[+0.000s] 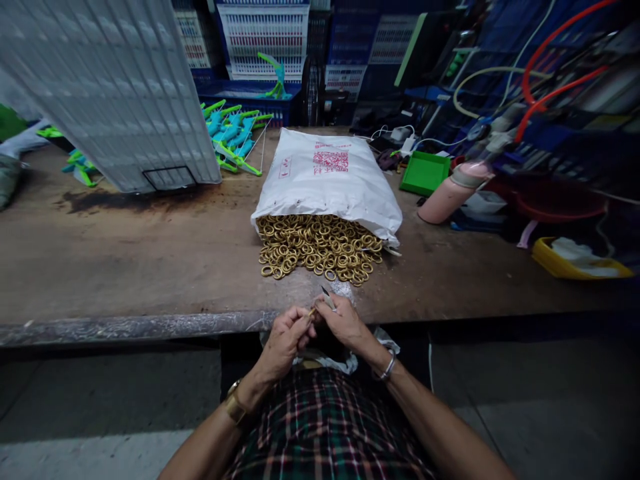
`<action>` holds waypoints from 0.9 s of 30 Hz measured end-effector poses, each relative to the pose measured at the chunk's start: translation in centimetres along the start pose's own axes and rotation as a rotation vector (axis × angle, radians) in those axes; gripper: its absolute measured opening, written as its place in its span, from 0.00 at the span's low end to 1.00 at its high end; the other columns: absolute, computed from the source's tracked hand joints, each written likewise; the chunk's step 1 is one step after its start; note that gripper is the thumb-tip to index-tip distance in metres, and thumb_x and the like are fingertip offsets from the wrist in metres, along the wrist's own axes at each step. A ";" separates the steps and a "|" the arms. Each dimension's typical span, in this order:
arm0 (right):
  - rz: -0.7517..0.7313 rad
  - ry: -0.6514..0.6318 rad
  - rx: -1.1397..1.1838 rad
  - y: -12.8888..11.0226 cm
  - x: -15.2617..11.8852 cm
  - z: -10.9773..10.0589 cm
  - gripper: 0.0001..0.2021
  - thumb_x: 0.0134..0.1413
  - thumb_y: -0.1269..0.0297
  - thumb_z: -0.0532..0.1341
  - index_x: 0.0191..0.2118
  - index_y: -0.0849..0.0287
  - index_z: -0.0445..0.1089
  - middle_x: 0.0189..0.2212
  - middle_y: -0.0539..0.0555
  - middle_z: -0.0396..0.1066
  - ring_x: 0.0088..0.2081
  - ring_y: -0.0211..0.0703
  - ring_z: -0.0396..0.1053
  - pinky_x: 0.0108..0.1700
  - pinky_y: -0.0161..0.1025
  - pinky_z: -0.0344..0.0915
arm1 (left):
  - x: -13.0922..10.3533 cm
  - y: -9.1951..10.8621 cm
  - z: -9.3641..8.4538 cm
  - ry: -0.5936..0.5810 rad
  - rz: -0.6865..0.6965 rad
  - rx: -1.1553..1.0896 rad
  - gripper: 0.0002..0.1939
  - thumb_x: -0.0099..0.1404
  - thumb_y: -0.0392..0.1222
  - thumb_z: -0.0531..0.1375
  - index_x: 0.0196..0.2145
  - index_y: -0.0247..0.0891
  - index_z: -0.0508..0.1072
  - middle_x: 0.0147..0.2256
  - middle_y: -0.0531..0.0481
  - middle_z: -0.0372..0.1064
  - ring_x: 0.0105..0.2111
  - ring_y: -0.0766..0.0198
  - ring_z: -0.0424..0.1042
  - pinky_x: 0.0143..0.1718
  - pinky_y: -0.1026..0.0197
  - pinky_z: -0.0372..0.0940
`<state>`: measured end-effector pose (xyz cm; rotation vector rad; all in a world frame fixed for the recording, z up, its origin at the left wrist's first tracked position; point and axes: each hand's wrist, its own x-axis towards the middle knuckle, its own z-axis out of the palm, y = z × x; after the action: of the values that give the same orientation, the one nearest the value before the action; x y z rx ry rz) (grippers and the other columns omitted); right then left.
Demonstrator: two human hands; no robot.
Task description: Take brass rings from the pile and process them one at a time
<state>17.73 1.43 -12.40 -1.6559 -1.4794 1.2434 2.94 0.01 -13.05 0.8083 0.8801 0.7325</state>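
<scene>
My left hand [289, 337] pinches a small gold-coloured ring [312, 311], seen nearly edge-on, just over the front edge of the table. Close against it, my right hand [345, 321] is closed around a small pointed tool [325, 293]; its dark tip sticks up past the fingers, and I cannot make out its exact kind. Beyond both hands, a heap of gold-coloured rings [320, 250] spills from the open mouth of a white sack [330, 180] lying on the table. Under the hands, part of a translucent plastic bag [345, 363] shows at my lap.
A tall pale ribbed plastic bin [165, 100] stands on the wooden table [125, 260] at left, beside green and blue toy bows [237, 137]. To the right are a green tray [425, 172], a pink bottle [453, 195] and a yellow dish [560, 261]. Stacked crates [265, 37] fill the back.
</scene>
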 end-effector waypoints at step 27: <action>-0.206 -0.137 -0.601 0.9 -2.1 -0.4 0.09 0.49 0.73 0.49 0.35 0.59 0.63 0.25 0.52 0.69 0.27 0.38 0.63 0.30 0.36 0.48 | -0.4 0.0 0.7 0.060 0.151 0.237 0.18 0.60 0.55 0.56 0.27 0.34 0.64 0.19 0.57 0.53 0.18 0.74 0.49 0.19 0.68 0.46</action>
<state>18.57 -0.75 -12.47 -1.7347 -2.2019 0.8566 3.32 -0.51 -12.61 1.0768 0.9799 0.7966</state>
